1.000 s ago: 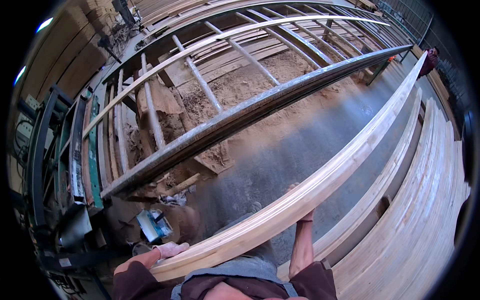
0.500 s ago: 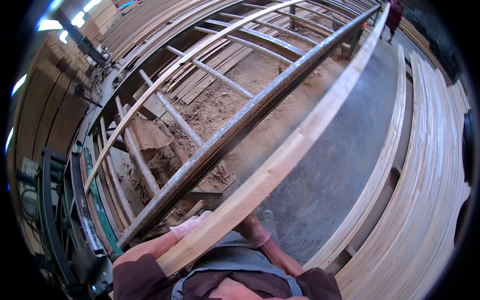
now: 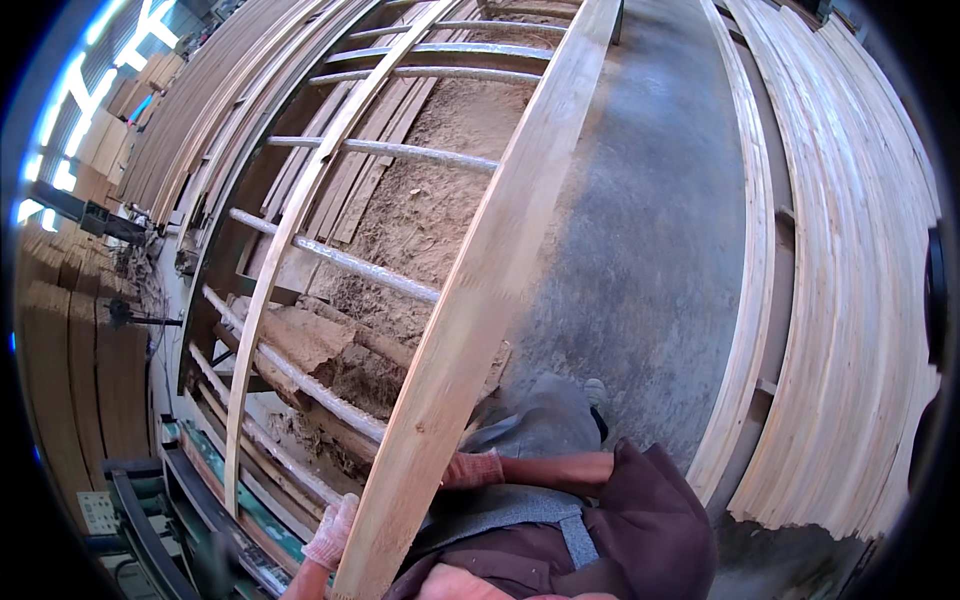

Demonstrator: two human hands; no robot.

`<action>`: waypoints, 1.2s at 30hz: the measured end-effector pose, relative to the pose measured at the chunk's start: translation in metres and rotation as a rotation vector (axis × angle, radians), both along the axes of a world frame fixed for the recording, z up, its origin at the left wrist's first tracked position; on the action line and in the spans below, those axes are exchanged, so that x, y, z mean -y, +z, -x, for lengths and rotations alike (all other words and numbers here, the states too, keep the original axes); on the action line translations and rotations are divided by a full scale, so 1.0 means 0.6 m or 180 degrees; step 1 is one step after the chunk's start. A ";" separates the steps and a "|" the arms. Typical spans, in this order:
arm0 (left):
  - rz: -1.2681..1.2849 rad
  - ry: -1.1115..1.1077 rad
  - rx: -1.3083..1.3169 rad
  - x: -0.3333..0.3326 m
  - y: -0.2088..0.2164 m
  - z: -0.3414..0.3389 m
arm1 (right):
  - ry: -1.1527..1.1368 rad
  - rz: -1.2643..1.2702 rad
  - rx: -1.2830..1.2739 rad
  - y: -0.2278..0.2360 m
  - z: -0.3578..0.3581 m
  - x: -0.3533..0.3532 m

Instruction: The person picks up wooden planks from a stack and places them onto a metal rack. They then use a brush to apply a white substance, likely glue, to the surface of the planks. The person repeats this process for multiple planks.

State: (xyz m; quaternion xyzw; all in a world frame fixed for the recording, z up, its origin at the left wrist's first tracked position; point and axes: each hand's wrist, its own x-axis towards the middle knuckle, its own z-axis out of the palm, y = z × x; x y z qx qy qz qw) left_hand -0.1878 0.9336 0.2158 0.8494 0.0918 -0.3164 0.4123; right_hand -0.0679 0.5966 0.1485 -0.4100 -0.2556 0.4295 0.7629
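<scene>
- Left hand, in a pale knit glove: at the long board's left edge near its close end, fingers partly curled on it; fingertips hidden.
- Right hand, gloved too: in from the right, touching the board's other edge. Fingers were behind the wood, so couldn't tell how far closed.
- Long board: pale, flat face up, ran from the lower edge up and away to the top, near end between the hands. Covered part of the roller rack's right side from this view.
- Grey apron and maroon sleeve: just right of the board.
- Dark machine frame: lower left, beside the rack's near end.
- Roller rack: metal rollers, left of the board.
- Thin strip: lay lengthwise across the rollers.
- Sawdust: heaped under the rack.
- Grey floor: right of the board.
- Plank stack: far right, past the floor.
- Stacked timber: far left.
- Bright windows: beyond, top left.
</scene>
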 end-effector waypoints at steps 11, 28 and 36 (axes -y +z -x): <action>0.0247 0.0275 -0.0737 -0.114 -0.113 -0.043 | 0.0111 0.0630 0.0157 -0.073 -0.030 -0.096; -0.0045 -0.1464 -0.0038 -0.041 -0.074 -0.144 | 0.0203 0.0959 -0.0039 -0.053 -0.075 -0.061; -0.0298 -0.0740 -0.0980 0.013 -0.018 -0.165 | -0.2901 0.2196 0.1095 0.237 -0.150 0.182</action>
